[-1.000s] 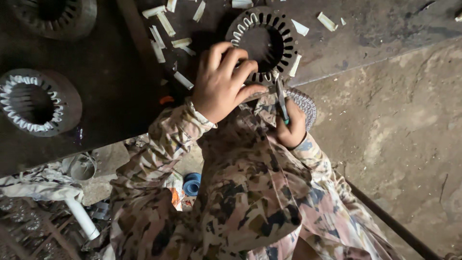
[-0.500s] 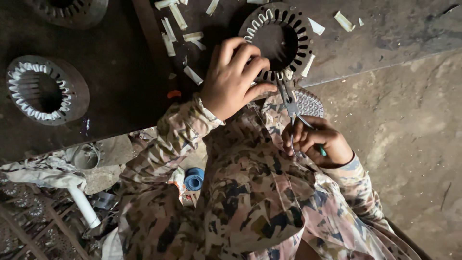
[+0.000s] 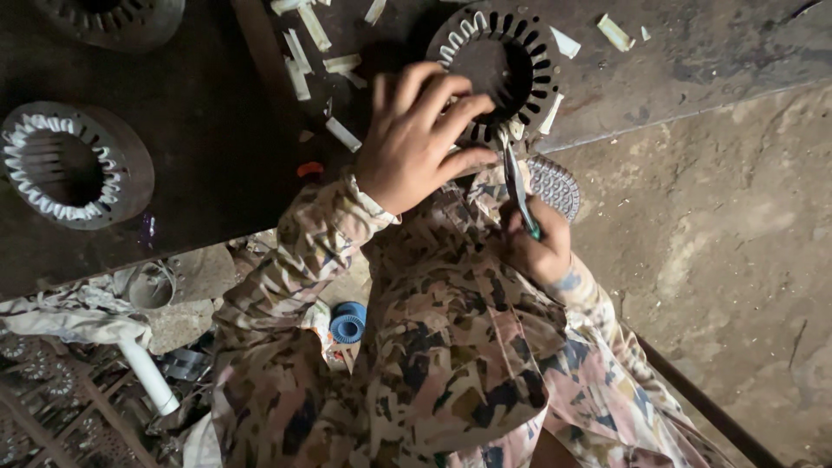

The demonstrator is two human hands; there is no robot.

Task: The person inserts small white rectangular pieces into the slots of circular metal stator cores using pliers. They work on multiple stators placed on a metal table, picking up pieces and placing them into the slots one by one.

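A dark slotted stator ring lies on the dark metal table, with white paper liners in some of its slots. My left hand presses on its near-left rim, fingers spread over the slots. My right hand is below the table edge and grips green-handled pliers. The jaws point up to the ring's near rim; whether they pinch a liner is hidden. Both sleeves are camouflage cloth.
A second stator lined with white paper sits at the left, and a third at the top left. White paper strips are scattered on the table. A perforated round disc, blue spool, white pipe and concrete floor lie below.
My right hand swung out to the right with the pliers, then came back toward the ring's near rim. My left hand stayed on the ring.
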